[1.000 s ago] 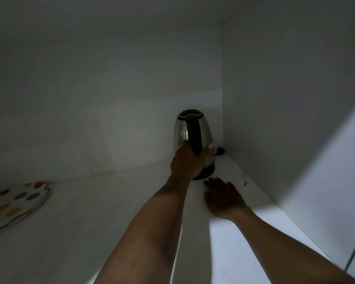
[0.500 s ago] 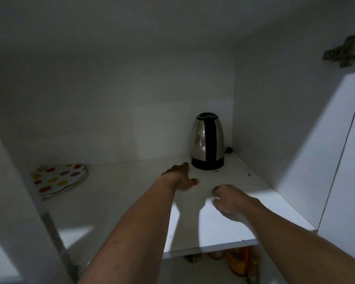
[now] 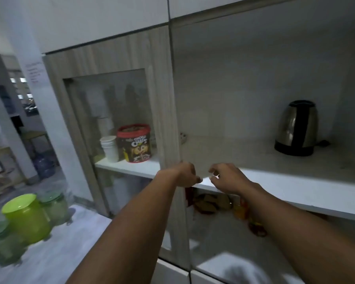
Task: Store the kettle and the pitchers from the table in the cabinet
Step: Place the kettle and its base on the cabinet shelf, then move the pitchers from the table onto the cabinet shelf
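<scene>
The steel kettle with a black handle and base stands upright at the back right of the open cabinet's white shelf. Neither hand touches it. Both hands hover at the shelf's front edge, well left of the kettle. My left hand is curled loosely with nothing in it, close to the edge of the wooden door. My right hand has its fingers apart and holds nothing. A bright green pitcher stands on the white table at lower left, with paler green pitchers beside it.
Behind the glass-paned door on the left sit a red-lidded chocolate cereal tub and a stack of white cups. Snack packets lie on the shelf below. A spotted plate's edge shows behind the door frame.
My left hand let go of the kettle and both hands drew back from deep in the cabinet to the shelf's front edge. The view pulled back and swung left, showing the table and pitchers.
</scene>
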